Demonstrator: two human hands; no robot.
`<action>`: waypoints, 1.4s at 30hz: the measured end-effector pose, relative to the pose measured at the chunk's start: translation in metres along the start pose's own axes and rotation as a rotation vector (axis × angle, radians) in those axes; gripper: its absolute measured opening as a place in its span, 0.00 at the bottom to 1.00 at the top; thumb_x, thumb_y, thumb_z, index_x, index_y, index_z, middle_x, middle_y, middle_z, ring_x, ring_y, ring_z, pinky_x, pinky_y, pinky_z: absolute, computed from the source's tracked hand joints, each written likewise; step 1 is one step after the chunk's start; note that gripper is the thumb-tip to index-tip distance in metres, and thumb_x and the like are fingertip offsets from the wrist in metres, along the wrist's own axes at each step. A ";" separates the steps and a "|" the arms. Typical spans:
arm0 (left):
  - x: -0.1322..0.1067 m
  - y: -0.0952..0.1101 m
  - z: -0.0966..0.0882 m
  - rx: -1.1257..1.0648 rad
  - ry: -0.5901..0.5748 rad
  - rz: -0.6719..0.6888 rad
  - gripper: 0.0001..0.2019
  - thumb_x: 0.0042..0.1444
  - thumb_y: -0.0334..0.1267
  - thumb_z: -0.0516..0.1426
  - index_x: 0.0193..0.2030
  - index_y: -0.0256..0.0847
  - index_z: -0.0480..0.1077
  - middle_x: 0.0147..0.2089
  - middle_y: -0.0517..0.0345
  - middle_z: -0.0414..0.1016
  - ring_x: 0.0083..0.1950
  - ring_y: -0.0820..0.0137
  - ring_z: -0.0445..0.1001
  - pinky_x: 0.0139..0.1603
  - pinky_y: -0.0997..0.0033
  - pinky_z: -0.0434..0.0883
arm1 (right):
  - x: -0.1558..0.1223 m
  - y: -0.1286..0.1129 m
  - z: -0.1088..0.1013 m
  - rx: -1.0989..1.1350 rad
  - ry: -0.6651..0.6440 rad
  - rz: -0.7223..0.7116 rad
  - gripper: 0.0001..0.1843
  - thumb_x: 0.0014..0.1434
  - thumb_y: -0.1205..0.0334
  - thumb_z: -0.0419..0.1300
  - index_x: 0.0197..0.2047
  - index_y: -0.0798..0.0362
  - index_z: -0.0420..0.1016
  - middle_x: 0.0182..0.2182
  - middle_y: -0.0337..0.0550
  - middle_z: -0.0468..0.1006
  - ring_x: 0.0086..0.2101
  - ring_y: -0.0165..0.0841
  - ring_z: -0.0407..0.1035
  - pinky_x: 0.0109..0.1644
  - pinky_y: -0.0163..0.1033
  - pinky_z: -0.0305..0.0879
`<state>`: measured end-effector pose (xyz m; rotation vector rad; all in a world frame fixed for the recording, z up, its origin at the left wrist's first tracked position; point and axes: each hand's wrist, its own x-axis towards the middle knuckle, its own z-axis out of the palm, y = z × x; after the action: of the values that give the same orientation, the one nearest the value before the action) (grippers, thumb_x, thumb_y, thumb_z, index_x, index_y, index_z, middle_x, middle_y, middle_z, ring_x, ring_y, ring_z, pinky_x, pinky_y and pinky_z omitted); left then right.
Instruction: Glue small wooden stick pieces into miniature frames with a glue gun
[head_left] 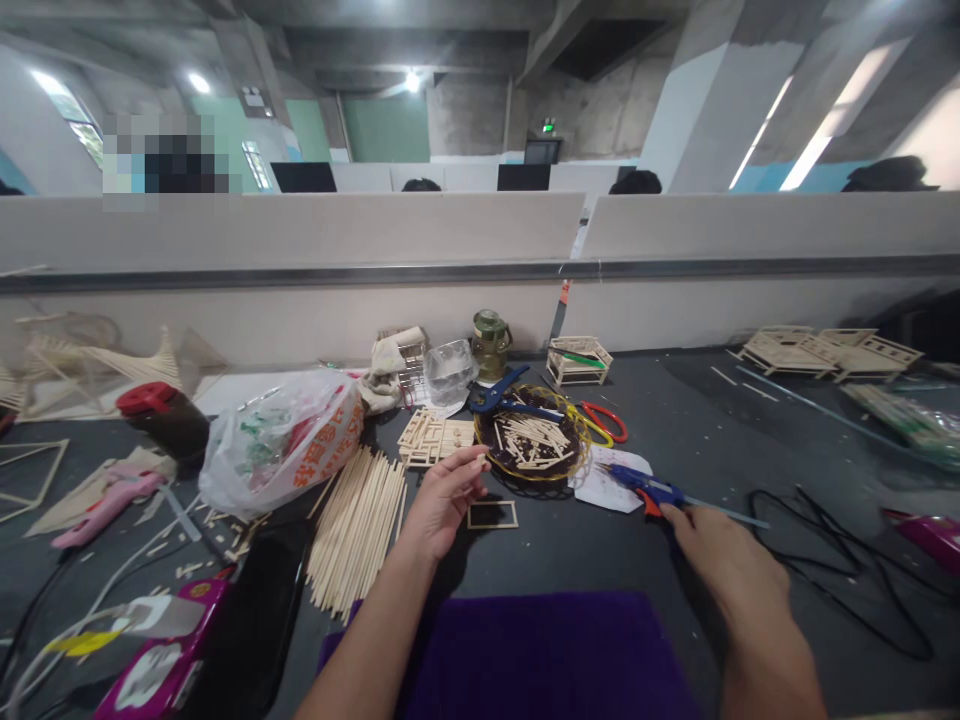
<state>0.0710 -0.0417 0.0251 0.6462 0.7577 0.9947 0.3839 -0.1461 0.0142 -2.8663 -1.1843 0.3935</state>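
My left hand [452, 497] is closed in a pinch, with a small pale wooden bit [481, 460] at the fingertips. Just below those fingers lies a small rectangular stick frame [493, 515] on the dark table. At the right, my right hand [724, 560] is closed round the handle end of a blue glue gun [651, 488] with an orange trigger; a clear glue stick [726, 513] runs out of its back. The gun's nozzle points left over a white paper [611, 480]. Beyond my left hand stands a basket [583, 455] of short stick pieces.
Blue cutters [489, 398] rest on the basket's rim, beside red-and-yellow scissors [606, 420]. Long sticks [352, 535] lie left, near a plastic bag [281, 440] and a red-lidded bottle [161, 420]. A purple cloth [540, 655] lies in front; black cable [840, 560] coils right.
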 end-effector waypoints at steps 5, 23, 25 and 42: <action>0.001 -0.001 -0.002 0.014 -0.031 0.015 0.15 0.45 0.34 0.68 0.42 0.35 0.77 0.35 0.54 0.77 0.31 0.78 0.71 0.36 0.77 0.70 | 0.017 0.010 0.019 0.074 0.009 0.000 0.25 0.59 0.47 0.46 0.42 0.53 0.78 0.39 0.61 0.80 0.41 0.52 0.75 0.38 0.49 0.67; 0.003 -0.003 -0.008 -0.123 -0.041 0.019 0.15 0.46 0.32 0.66 0.43 0.36 0.76 0.35 0.54 0.77 0.28 0.79 0.71 0.33 0.77 0.71 | -0.024 -0.015 -0.002 1.245 0.054 -0.142 0.27 0.45 0.47 0.65 0.45 0.52 0.66 0.25 0.41 0.79 0.21 0.31 0.68 0.22 0.34 0.65; 0.003 -0.003 -0.008 -0.123 -0.042 0.021 0.15 0.46 0.32 0.66 0.43 0.35 0.76 0.35 0.54 0.77 0.28 0.79 0.71 0.33 0.77 0.71 | -0.023 -0.016 0.002 1.213 0.053 -0.099 0.28 0.44 0.47 0.65 0.44 0.53 0.65 0.21 0.40 0.77 0.17 0.31 0.66 0.20 0.34 0.63; -0.001 0.001 -0.004 -0.135 -0.031 0.002 0.15 0.46 0.34 0.67 0.42 0.35 0.76 0.33 0.55 0.77 0.27 0.80 0.71 0.32 0.78 0.71 | -0.088 -0.048 -0.028 1.193 0.142 -0.399 0.24 0.51 0.48 0.62 0.47 0.53 0.67 0.28 0.40 0.78 0.21 0.29 0.66 0.28 0.34 0.67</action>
<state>0.0672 -0.0412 0.0242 0.5447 0.6566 1.0260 0.2974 -0.1706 0.0667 -1.5813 -0.9538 0.5891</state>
